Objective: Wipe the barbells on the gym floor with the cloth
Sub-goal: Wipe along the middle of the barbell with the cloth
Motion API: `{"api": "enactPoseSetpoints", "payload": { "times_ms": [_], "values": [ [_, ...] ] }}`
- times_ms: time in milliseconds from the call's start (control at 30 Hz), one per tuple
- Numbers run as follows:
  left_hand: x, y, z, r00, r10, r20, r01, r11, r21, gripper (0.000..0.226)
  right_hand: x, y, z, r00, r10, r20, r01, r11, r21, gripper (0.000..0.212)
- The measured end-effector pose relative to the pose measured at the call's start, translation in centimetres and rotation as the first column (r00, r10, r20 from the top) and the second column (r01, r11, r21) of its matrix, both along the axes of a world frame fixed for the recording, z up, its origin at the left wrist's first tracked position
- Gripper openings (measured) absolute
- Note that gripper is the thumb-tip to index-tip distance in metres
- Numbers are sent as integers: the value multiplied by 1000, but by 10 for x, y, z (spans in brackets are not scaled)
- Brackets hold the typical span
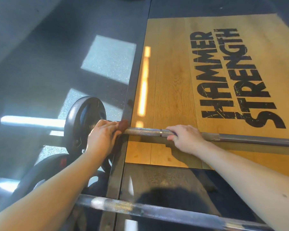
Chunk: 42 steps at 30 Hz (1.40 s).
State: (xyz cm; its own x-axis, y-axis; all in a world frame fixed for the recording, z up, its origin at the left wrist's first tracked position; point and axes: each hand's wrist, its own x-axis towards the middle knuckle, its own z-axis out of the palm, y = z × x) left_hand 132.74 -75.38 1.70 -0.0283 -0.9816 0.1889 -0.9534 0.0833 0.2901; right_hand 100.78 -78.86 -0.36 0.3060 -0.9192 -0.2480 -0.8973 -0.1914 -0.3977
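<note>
Near bar point(140, 207) lies untouched; left hand point(103, 135) clamps the cloth point(123, 126) round the far barbell point(145, 130), right hand point(185, 137) gripping it just beside.

I see dark speckled rubber floor point(40, 47) on the left, with bright sunlight patches point(108, 57) falling across it. On the right lies a wooden platform point(173, 72) with black HAMMER STRENGTH lettering point(232, 80), edged by a metal frame point(130, 97); a dark rubber panel point(157, 180) sits nearer.
</note>
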Motion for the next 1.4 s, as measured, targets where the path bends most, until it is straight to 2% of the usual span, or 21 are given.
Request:
{"api": "enactPoseSetpoints", "payload": {
  "times_ms": [100, 167, 233, 333, 400, 467, 600, 700, 833, 933, 1100, 1167, 1233, 1300, 1400],
  "values": [
    [-25, 3, -14, 994, -23, -110, 20, 999, -29, 26, 3, 23, -27, 1000, 16, 5, -13, 937, -349, 32],
    [-55, -1, -23, 983, -60, -171, 62, 998, 7, 28, 1, 28, -39, 1000, 3, 21, 7, 886, -464, 31],
    [-84, -5, -30, 975, -144, -169, 145, 989, -9, 26, 0, 25, -40, 999, 20, 29, -4, 878, -479, 30],
    [-86, -8, -23, 969, -244, -41, 243, 969, -38, 23, -1, 19, -36, 998, 50, 26, -31, 870, -491, 28],
    [-56, -8, -19, 981, -192, -9, 192, 981, -13, 27, -2, 17, -35, 998, 46, 31, -25, 875, -484, 27],
    [-22, -5, -17, 997, -74, 8, 74, 997, -16, 26, 0, 18, -37, 999, 32, 41, -8, 872, -490, 27],
    [-2, 5, -17, 996, 72, -58, -74, 997, -29, 26, 2, 20, -40, 998, 15, 59, 19, 851, -525, 27],
    [-45, 1, -31, 989, -54, -139, 40, 994, -102, 23, 3, 23, -42, 999, 10, 43, 14, 848, -529, 28],
    [-117, -6, -40, 952, -229, -205, 196, 966, -169, 19, 1, 20, -42, 1000, 6, 20, 6, 850, -527, 40],
    [-98, -3, -39, 953, -278, -122, 258, 953, -158, 22, 2, 18, -40, 1000, 20, 15, -9, 848, -530, 35],
    [-29, 8, -25, 986, 53, -158, -67, 994, -83, 24, 5, 27, -47, 998, -4, 55, 35, 821, -570, 36],
    [-18, 11, -19, 979, 136, -151, -144, 989, -40, 25, 6, 29, -48, 999, 1, 34, 18, 836, -548, 39],
    [-22, 10, -15, 972, 166, -165, -170, 985, -12, 26, 3, 25, -34, 998, 42, -37, -54, 902, -429, 41],
    [-28, 7, -12, 970, 176, -169, -177, 984, 13, 27, -4, 12, -9, 988, 112, -105, -128, 978, -163, 49],
    [-25, 0, -9, 969, 191, -158, -186, 982, 46, 29, -10, -19, 16, 981, 169, -91, -146, 965, 219, 48]
  ]
}}
